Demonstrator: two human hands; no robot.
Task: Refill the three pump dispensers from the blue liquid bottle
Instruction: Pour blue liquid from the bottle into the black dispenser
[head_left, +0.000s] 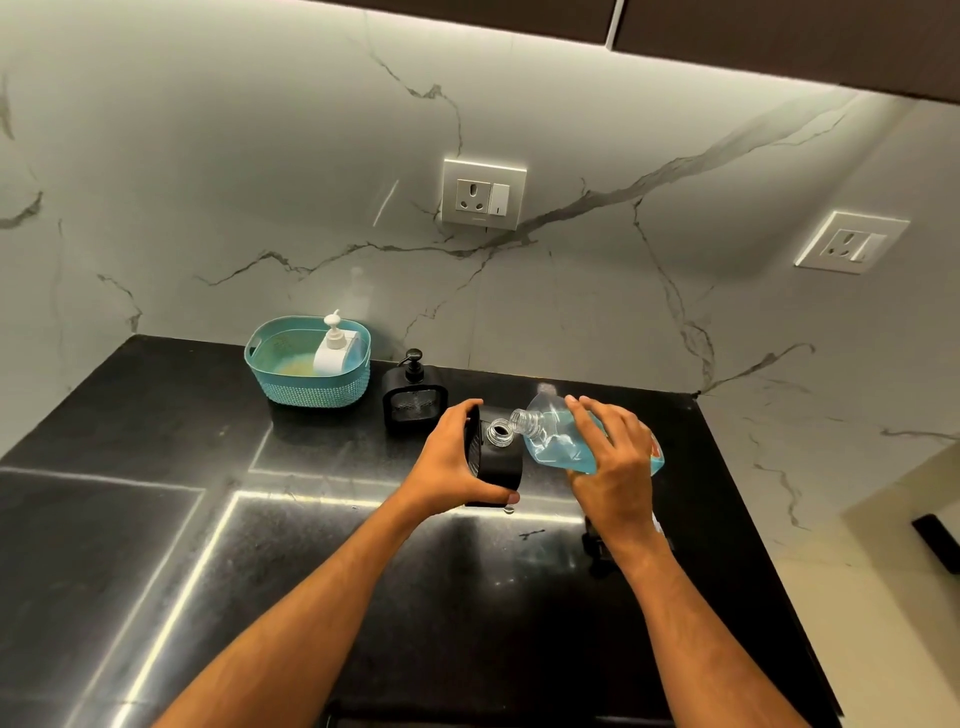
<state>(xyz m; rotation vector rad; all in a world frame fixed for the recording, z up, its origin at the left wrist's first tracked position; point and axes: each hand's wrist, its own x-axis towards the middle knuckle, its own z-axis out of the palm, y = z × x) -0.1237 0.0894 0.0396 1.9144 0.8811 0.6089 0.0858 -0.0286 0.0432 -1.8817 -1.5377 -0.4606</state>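
Note:
My left hand (453, 464) grips a black pump dispenser (496, 467) with its pump off and its clear neck open, standing on the black counter (311, 545). My right hand (610, 457) holds the clear bottle of blue liquid (558, 439), tilted left so its open mouth sits right beside the dispenser's neck. A second black dispenser (414, 395) with its pump on stands behind. A white pump dispenser (334, 349) stands inside a teal basket (291, 387) at the back left.
A small dark object (595, 543), partly hidden behind my right forearm, lies on the counter. Marble wall with two sockets (483, 195) rises behind. The counter's right edge drops off near a beige surface (883, 597).

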